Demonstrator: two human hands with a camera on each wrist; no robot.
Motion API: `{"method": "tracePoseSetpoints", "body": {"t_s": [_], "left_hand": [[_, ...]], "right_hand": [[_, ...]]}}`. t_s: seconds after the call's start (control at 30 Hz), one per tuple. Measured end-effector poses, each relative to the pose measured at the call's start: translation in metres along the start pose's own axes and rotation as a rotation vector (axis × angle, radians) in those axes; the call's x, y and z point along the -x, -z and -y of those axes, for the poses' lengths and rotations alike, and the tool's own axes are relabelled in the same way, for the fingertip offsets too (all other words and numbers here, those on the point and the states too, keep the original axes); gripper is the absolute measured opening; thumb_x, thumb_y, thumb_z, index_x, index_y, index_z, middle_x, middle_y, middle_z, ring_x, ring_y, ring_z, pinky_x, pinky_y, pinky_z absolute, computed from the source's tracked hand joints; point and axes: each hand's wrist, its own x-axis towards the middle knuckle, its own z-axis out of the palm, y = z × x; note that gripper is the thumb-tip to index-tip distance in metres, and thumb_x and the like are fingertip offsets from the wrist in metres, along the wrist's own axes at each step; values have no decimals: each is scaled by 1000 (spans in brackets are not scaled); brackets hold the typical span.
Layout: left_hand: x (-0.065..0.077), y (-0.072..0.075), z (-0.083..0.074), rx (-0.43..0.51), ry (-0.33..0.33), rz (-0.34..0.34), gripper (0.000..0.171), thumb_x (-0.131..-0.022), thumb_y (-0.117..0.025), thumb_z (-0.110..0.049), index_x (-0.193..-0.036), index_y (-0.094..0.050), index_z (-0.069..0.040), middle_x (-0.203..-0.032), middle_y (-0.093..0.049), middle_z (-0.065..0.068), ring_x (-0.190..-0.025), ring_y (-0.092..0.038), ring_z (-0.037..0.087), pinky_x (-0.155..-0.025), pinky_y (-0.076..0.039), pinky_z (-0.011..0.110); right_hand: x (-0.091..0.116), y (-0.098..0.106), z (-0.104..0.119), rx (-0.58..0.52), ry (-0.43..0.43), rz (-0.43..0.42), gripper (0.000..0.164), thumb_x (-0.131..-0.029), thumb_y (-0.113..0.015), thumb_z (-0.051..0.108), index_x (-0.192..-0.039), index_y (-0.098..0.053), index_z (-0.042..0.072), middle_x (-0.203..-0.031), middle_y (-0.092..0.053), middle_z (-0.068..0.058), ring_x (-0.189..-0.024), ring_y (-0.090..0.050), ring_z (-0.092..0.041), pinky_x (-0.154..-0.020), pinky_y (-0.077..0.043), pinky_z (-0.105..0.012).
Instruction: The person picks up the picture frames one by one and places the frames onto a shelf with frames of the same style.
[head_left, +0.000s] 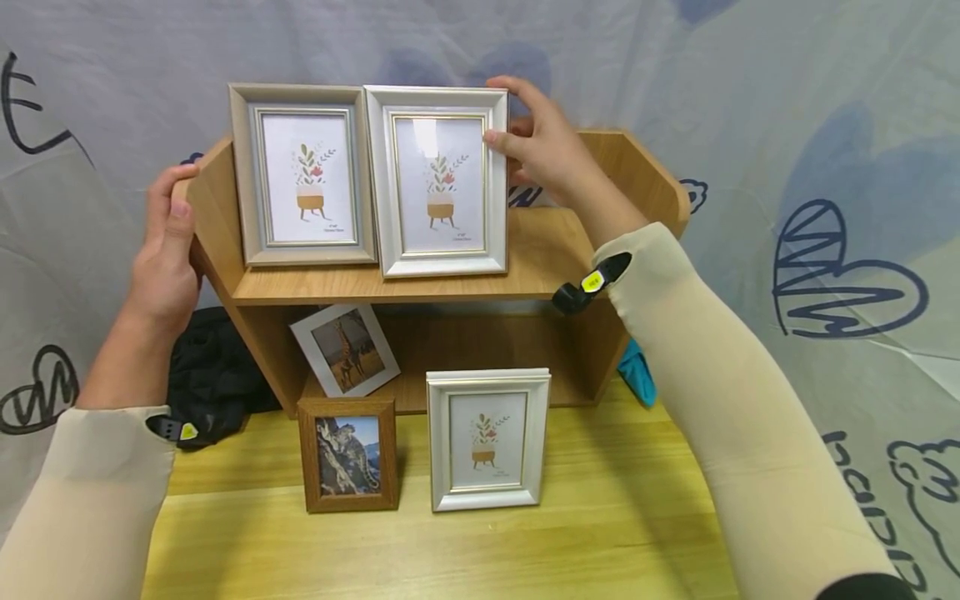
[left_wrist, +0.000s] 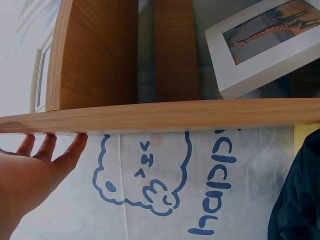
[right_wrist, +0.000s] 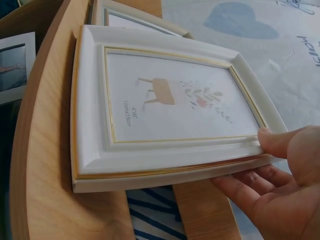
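My right hand (head_left: 543,146) pinches the right edge of a white picture frame (head_left: 375,200), thumb on the front and fingers behind. This frame stands on the upper board of a wooden desk shelf (head_left: 551,250). Close at its left is a beige-grey picture frame (head_left: 238,183), leaning back; both hold a print of a potted plant. In the right wrist view the white frame (right_wrist: 165,162) shows thin gold lines. My left hand (head_left: 161,250) touches the shelf's left side panel (head_left: 213,212); the left wrist view shows straight fingertips (left_wrist: 77,142) against its outer face.
Tilted in the lower shelf is a white giraffe-photo frame (head_left: 382,375). On the yellow wooden table (head_left: 480,558) stand a brown leopard-photo frame (head_left: 311,458) and another white frame (head_left: 543,442). Black cloth (head_left: 213,358) lies left of the shelf, a blue item (head_left: 637,375) at its right.
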Motion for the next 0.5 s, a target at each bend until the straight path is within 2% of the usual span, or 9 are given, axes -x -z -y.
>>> {"method": "tracePoseSetpoints", "body": {"t_s": [0.2, 0.5], "left_hand": [[0, -1, 1, -3, -4, 1, 41, -112, -36, -34, -152, -37, -25, -137, -32, 6, -117, -33, 21, -91, -24, 41], [0, -2, 1, -16, 7, 0, 41, -112, -36, -35, -153, -36, -26, -138, -30, 5, -118, -31, 21, -92, -24, 40]], "right_hand": [[1, 1, -2, 2, -1, -2, 61, -104, -60, 16, -155, -40, 40, -130, -64, -15, -106, -70, -30, -88, -57, -45], [2, 6, -6, -35, -13, -43, 60, -103, -62, 13, -154, -42, 38, -130, -63, -17, -99, -71, -31, -77, -61, -40]]}}
